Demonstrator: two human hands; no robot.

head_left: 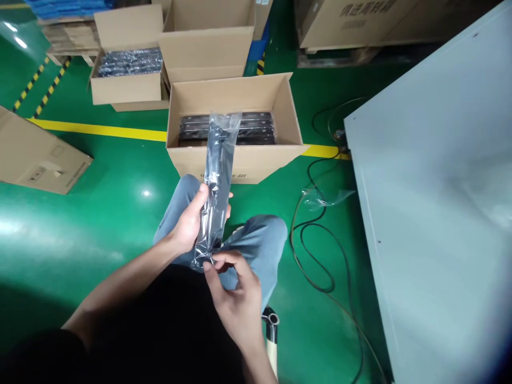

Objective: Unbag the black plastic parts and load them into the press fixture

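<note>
A long dark part in a clear plastic bag [218,176] stands nearly upright over my knees. My left hand [192,218] is wrapped round its middle. My right hand [232,293] pinches the bag's lower end between thumb and fingers. Right behind the bag stands an open cardboard box [236,160] on the green floor, holding several more bagged dark parts [256,128] lying flat.
A large grey panel or table [432,213] fills the right side. Black cables [316,256] and an empty clear bag [324,197] lie on the floor beside it. More cardboard boxes [126,85] stand at the back and left, one with bagged parts. A metal post [271,325] is by my right leg.
</note>
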